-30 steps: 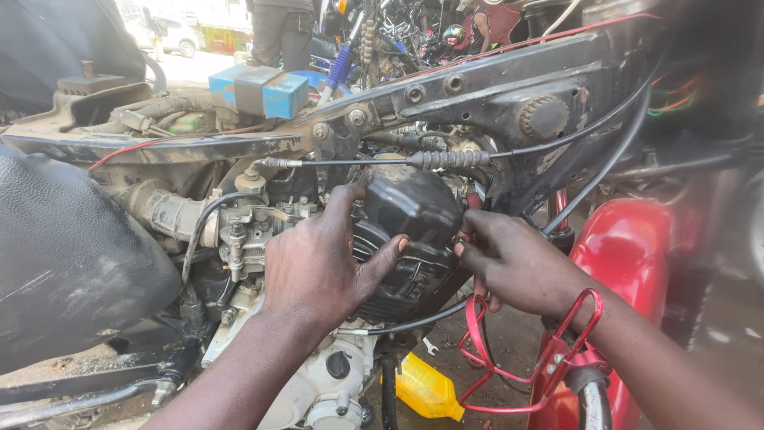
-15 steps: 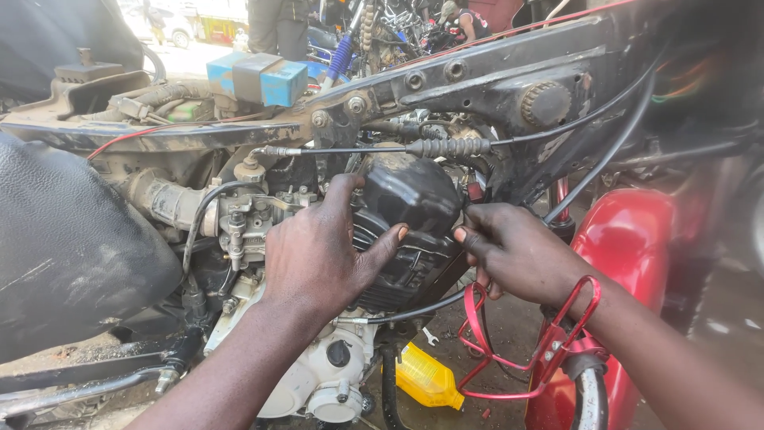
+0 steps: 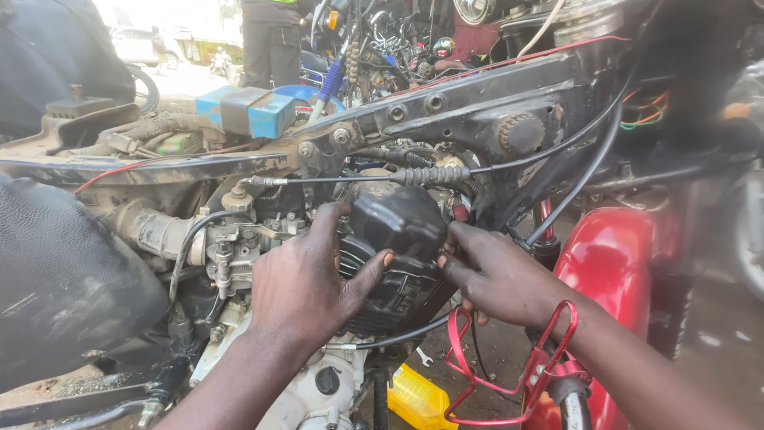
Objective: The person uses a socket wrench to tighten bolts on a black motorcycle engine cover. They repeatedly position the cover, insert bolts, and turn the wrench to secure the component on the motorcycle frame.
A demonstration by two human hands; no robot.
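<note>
The dusty, grease-darkened black metal motorcycle frame [image 3: 446, 119] runs across the scene from nine o'clock up to two o'clock and carries the parts. A blue rectangular plastic battery box [image 3: 247, 111] sits on its top rail at eleven o'clock. Below, at six o'clock, a yellow plastic bottle [image 3: 418, 398] lies on the bare dirt ground [image 3: 501, 358].
</note>
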